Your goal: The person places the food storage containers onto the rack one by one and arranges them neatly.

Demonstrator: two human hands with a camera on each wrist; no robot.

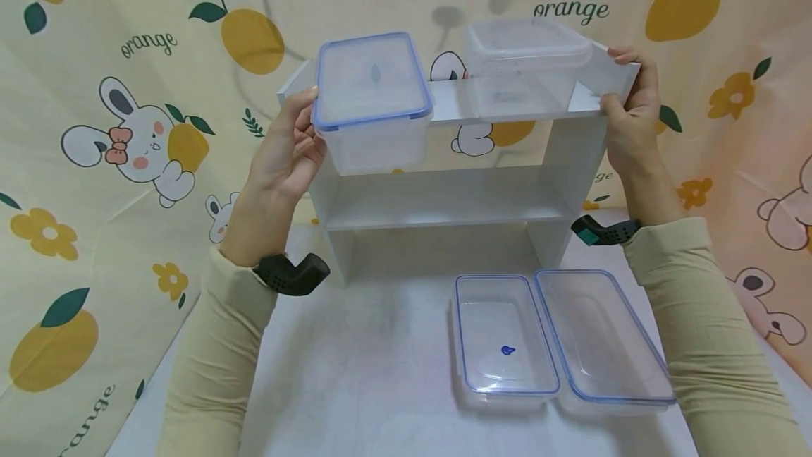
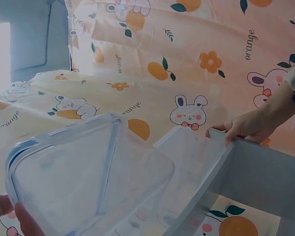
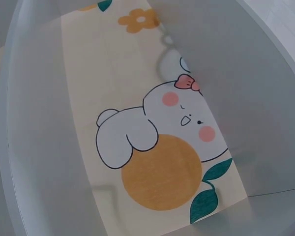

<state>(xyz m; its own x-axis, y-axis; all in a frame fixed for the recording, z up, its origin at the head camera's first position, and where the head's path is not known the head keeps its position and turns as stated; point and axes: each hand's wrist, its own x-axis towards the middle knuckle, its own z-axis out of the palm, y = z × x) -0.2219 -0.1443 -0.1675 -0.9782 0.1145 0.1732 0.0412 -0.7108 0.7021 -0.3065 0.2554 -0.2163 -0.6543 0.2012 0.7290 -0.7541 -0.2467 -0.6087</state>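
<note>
A clear food container (image 1: 373,90) with a blue-rimmed lid is at the left end of the white shelf unit's (image 1: 444,196) top, its lower front showing before the board. My left hand (image 1: 288,136) holds this container at its left side, fingertips by the lid's corner; the far side of the grip is hidden. My right hand (image 1: 637,108) grips the upper right side panel of the shelf unit, thumb in front and fingers over the edge. Between the hands, a second clear container (image 1: 526,65) with a whitish lid stands on the top board.
Two more clear containers with blue rims, a left one (image 1: 504,333) and a right one (image 1: 605,337), lie side by side on the white table (image 1: 355,372) before the shelf unit. A patterned cloth (image 1: 158,231) hangs behind and at the sides.
</note>
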